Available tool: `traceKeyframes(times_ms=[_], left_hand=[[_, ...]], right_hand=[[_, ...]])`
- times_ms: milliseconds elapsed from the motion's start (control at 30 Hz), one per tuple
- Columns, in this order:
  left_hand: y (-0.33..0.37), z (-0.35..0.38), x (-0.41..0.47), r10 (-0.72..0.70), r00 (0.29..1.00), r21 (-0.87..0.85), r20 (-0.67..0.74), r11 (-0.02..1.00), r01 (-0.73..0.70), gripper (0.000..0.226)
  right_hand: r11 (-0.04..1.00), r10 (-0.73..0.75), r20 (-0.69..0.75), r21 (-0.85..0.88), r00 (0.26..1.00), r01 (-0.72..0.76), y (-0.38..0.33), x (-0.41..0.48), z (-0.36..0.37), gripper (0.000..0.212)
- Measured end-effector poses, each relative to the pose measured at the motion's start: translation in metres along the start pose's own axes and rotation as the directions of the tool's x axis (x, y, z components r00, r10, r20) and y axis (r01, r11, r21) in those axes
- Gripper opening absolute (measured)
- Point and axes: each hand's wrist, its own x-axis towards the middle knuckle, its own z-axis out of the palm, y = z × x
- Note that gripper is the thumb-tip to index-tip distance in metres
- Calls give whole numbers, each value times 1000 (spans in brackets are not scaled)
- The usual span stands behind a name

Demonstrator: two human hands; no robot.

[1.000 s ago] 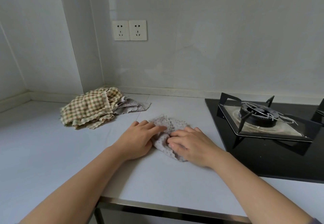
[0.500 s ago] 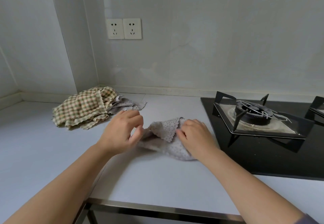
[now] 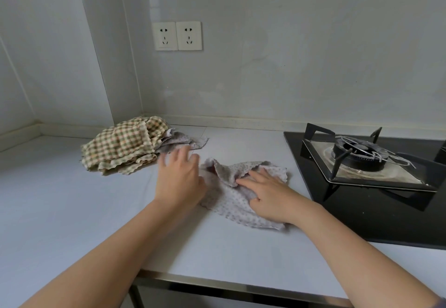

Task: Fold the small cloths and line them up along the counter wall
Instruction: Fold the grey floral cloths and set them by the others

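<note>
Your left hand (image 3: 179, 178) hovers at the left edge of the cloth (image 3: 229, 211), fingers released and spread. They are blurred, so contact cannot be confirmed. Your right hand (image 3: 266, 195) presses flat on the cloth, fingers straight. The cloth lies part-folded on the table (image 3: 72, 199), just beside the stove (image 3: 362, 163). Farther back, the checked pile (image 3: 123, 146) sits near the wall.
</note>
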Motion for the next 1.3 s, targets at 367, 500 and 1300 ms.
traceKeyframes(times_ms=[367,500,1300], left_hand=[[2,6,1,69,990,-184,-123,979,-91,42],[16,-1,-4,527,849,-355,-38,787,-505,32],[-2,15,4,245,969,-298,16,927,-229,43]], right_hand=[[970,-112,-74,206,991,125,6,0,-5,41],[942,-80,-284,293,955,166,7,3,1,17],[996,-81,-101,37,992,85,5,-3,6,62]])
